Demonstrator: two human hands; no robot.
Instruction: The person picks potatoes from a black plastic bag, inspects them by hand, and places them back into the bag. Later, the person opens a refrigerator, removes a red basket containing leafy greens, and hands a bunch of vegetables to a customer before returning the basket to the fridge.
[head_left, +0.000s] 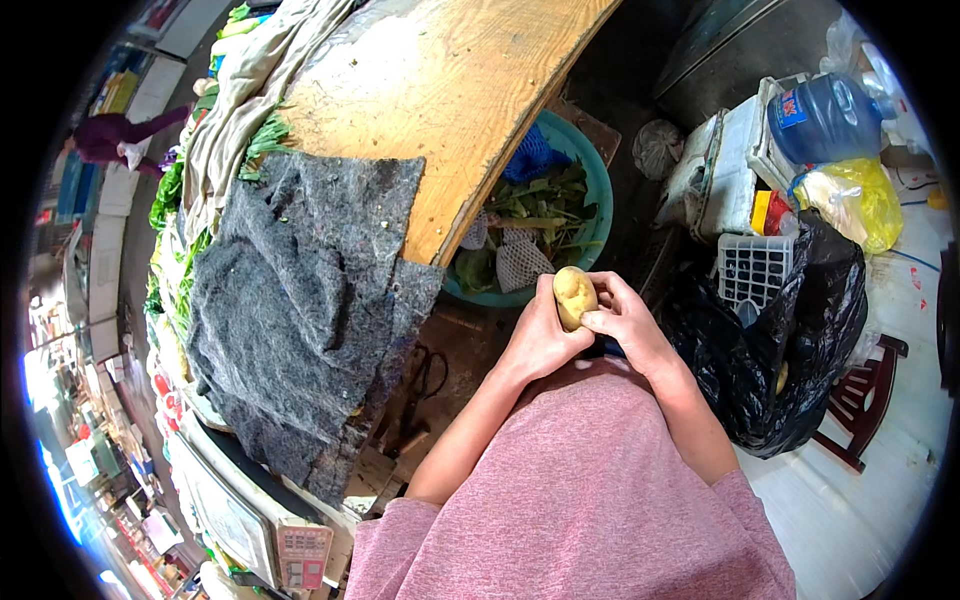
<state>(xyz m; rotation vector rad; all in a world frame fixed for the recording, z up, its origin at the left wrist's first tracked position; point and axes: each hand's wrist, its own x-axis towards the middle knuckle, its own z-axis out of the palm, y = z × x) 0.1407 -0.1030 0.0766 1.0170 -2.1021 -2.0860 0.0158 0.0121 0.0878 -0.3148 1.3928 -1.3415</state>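
Note:
A pale yellow potato (574, 294) is held in front of my chest, one end up. My left hand (541, 341) wraps its left side and lower end. On the other side, my right hand (627, 322) has its thumb pressed on the potato's lower face, with the fingers curled behind. Beyond my hands a round teal basin (602, 225) sits low down, holding green leaves (559, 202), white foam netting (521, 262) and blue netting (534, 156). A black plastic bag (757, 375) stands at my right, with a bit of something yellowish showing inside.
At left, a grey felt cloth (300, 300) covers part of a wooden tabletop (442, 82). Vegetables (176, 277) line its far side, near a scale with a keypad (304, 551). At right are a plastic crate (756, 266), a large water bottle (825, 120) and a dark chair (862, 401). A person (112, 139) is at far left.

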